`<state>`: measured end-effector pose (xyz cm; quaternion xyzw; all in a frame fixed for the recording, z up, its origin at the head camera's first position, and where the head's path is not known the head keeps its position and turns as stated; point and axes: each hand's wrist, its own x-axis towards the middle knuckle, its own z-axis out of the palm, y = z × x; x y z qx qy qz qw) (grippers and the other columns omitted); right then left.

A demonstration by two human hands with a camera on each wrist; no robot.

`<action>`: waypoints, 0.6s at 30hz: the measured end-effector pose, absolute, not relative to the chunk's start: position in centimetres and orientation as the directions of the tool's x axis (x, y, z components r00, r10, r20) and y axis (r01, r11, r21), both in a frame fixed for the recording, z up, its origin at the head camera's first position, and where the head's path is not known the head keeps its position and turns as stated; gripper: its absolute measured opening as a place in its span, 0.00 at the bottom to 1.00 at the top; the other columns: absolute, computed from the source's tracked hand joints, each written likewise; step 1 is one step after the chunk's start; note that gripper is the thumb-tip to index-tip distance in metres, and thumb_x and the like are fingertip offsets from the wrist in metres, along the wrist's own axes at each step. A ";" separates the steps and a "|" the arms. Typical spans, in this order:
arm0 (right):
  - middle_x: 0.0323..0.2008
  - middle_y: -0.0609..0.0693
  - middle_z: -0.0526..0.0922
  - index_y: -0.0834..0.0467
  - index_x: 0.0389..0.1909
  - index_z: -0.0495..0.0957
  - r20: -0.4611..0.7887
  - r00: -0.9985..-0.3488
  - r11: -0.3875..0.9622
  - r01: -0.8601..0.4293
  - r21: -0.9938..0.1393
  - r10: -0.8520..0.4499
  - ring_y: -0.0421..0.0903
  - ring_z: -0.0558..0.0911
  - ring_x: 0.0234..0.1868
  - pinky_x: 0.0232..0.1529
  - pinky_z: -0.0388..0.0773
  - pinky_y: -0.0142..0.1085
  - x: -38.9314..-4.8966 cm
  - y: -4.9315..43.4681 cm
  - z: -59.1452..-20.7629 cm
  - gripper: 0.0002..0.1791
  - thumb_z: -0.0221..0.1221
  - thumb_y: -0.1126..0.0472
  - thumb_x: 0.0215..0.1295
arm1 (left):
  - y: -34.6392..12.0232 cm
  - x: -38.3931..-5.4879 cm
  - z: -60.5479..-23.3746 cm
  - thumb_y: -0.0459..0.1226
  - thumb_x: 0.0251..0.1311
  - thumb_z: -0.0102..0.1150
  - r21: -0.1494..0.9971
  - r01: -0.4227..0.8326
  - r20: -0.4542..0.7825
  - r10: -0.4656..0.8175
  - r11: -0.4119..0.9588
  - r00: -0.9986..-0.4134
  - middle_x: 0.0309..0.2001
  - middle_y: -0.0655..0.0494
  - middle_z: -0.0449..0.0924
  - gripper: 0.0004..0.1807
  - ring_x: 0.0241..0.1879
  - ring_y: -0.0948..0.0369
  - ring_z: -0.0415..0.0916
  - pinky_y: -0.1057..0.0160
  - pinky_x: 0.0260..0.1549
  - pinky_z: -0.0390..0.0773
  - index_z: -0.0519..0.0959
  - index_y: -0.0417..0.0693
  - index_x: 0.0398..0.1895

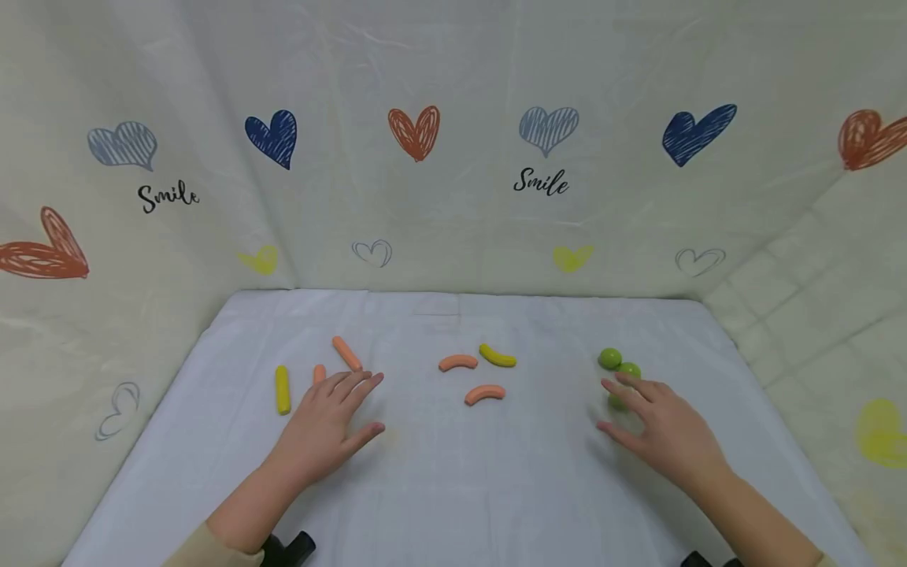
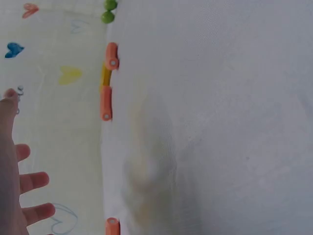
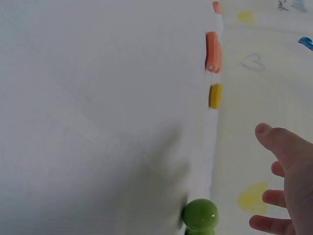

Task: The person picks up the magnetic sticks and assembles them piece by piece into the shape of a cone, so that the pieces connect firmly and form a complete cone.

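Observation:
In the head view, my left hand [image 1: 319,433] is held over the cloth with fingers spread and nothing in its grasp. Its fingertips overlap two orange sausage-like sticks [image 1: 346,353], and a straight yellow stick [image 1: 283,390] lies to their left. My right hand [image 1: 673,433], also empty with fingers extended, hovers at the green balls [image 1: 609,358] and partly hides them. Between the hands lie two curved orange pieces [image 1: 485,394] and a curved yellow piece [image 1: 498,357] like a small banana. The right wrist view shows a glossy green ball [image 3: 200,214] below the thumb.
A white cloth [image 1: 453,488] covers the table. Behind it and at both sides hangs a pale curtain [image 1: 468,213] printed with hearts and "Smile". Dark wrist-mounted gear [image 1: 289,549] shows at the bottom beside the left sleeve [image 1: 212,547].

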<state>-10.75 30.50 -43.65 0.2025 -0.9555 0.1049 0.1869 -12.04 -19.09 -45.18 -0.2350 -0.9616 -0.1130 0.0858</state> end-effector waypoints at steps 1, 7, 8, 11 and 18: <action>0.57 0.55 0.80 0.52 0.57 0.81 0.397 -0.852 0.898 -0.421 -0.128 -0.343 0.59 0.78 0.52 0.44 0.77 0.56 -10.8 30.7 -43.7 0.35 0.76 0.49 0.45 | -19.0 -12.1 -45.2 0.61 0.64 0.57 0.177 0.470 0.215 0.432 0.865 -0.876 0.70 0.58 0.65 0.39 0.68 0.53 0.60 0.42 0.63 0.63 0.60 0.63 0.76; 0.48 0.50 0.83 0.53 0.56 0.82 0.403 -0.859 0.906 -0.399 -0.142 -0.316 0.49 0.79 0.41 0.36 0.78 0.50 -11.1 31.7 -43.6 0.33 0.77 0.52 0.44 | -18.5 -12.7 -45.2 0.60 0.64 0.57 0.201 0.479 0.221 0.437 0.855 -0.872 0.68 0.59 0.67 0.37 0.67 0.53 0.63 0.44 0.62 0.63 0.63 0.61 0.74; 0.47 0.50 0.84 0.53 0.55 0.83 0.405 -0.860 0.907 -0.395 -0.145 -0.310 0.48 0.78 0.40 0.36 0.78 0.49 -11.2 31.8 -43.6 0.33 0.77 0.52 0.44 | -18.4 -12.8 -45.2 0.60 0.65 0.57 0.209 0.478 0.217 0.436 0.853 -0.873 0.67 0.59 0.68 0.37 0.67 0.53 0.63 0.44 0.62 0.63 0.64 0.61 0.74; 0.45 0.51 0.84 0.54 0.55 0.83 0.386 -0.874 0.913 -0.378 -0.157 -0.295 0.50 0.79 0.41 0.37 0.78 0.51 -11.4 32.2 -43.6 0.32 0.77 0.53 0.45 | -17.9 -13.2 -45.3 0.59 0.65 0.56 0.240 0.470 0.197 0.431 0.850 -0.881 0.66 0.58 0.69 0.35 0.66 0.52 0.65 0.45 0.63 0.64 0.66 0.60 0.72; 0.48 0.56 0.84 0.54 0.56 0.82 0.281 -0.925 0.933 -0.312 -0.178 -0.256 0.56 0.79 0.46 0.40 0.78 0.55 -11.6 32.9 -43.8 0.29 0.74 0.52 0.52 | -15.9 -14.2 -45.6 0.61 0.66 0.54 0.279 0.451 0.134 0.430 0.848 -0.893 0.64 0.56 0.73 0.33 0.64 0.53 0.69 0.46 0.58 0.71 0.69 0.58 0.69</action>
